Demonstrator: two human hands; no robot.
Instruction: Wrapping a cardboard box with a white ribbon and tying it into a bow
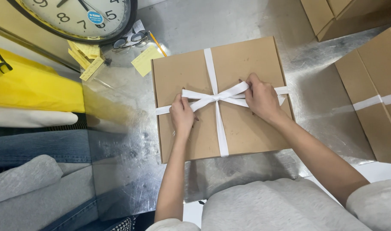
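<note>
- Brown, flat cardboard box (247,128) lies in the middle of a scuffed metal tabletop (131,141), its lid crossed by a white flat ribbon (221,128) running lengthwise and across.
- Left hand (182,114) rests on the lid at the left part of the box, fingers pinched on the left loop of the ribbon near the knot.
- Right hand (261,98) sits on the right part of the lid, fingers closed around the right loop of the ribbon, which stretches taut from the knot at the box's centre.
- Both bare forearms reach in from the lower edge, out of light grey sleeves.
- Round wall clock with a dark rim (82,17) lies at the upper left, with a pair of glasses (129,40), a yellow pencil (157,43) and pale yellow paper notes (146,60) just beside it.
- More brown cardboard boxes (371,85) stand at the right, one banded with the same white ribbon.
- Yellow bag (32,85) lies at the left edge, above a person's jeans and grey sleeve.
</note>
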